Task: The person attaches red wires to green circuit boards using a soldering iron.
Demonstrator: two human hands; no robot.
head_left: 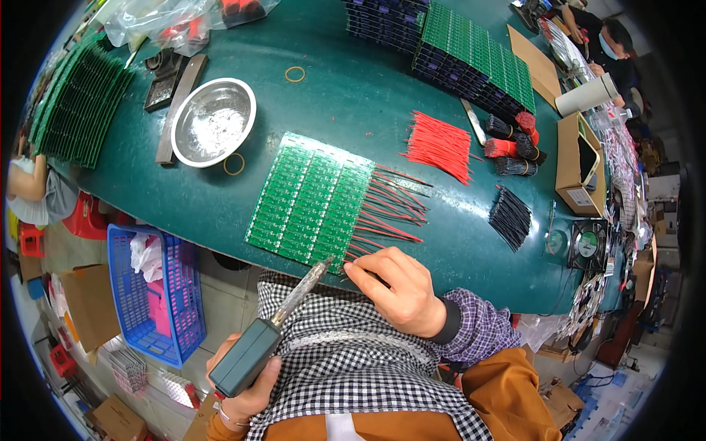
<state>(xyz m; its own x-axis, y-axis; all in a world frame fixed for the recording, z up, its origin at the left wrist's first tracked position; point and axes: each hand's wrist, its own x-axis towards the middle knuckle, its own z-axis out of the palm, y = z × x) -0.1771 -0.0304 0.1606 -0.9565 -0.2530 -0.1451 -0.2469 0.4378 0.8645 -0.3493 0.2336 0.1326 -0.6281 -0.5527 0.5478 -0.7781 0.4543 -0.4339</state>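
A green circuit board panel [309,198] lies on the table in front of me, with several red wires [393,197] sticking out from its right edge. My left hand [246,382] is wrapped round the dark grip of a soldering iron [250,353], whose tip meets the panel near its front right corner. Beside that corner my right hand [397,287] is pinched at the board's edge. Its fingertips are at a thin wire there, partly hidden by the fingers. A loose pile of red wires [441,147] and a smaller pile of black wires [510,218] lie farther right.
A metal bowl [214,123] stands behind the panel's left. Stacked green panels [478,55] rise at the back, more panels [81,103] at far left. Bundled wires [515,147], a cardboard box [579,165] and a small fan [587,244] are rightward. A blue basket [158,294] stands below the table edge.
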